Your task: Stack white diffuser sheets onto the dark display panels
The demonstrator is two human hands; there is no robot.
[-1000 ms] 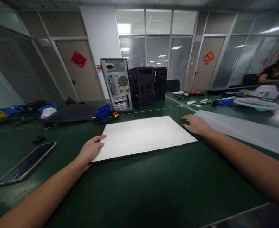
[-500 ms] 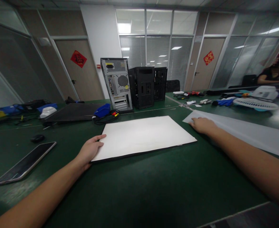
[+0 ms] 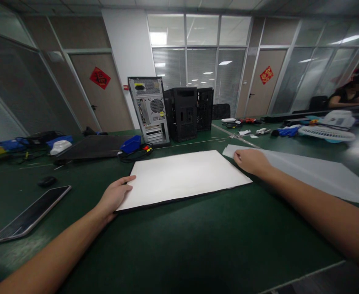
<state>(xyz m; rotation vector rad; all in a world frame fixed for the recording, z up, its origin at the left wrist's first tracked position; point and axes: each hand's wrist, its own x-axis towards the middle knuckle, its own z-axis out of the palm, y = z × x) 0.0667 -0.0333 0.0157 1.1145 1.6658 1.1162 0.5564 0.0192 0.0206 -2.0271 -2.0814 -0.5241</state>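
On the table (image 3: 179, 249), the left hand (image 3: 114, 198) grips a panel (image 3: 182, 177); the right hand (image 3: 250, 161) pinches a sheet (image 3: 314, 173), probably floppy; corners hold best.

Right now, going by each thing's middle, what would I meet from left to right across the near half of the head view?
Dark slab with a pale rim → left hand → white panel → right hand → pale sheet.
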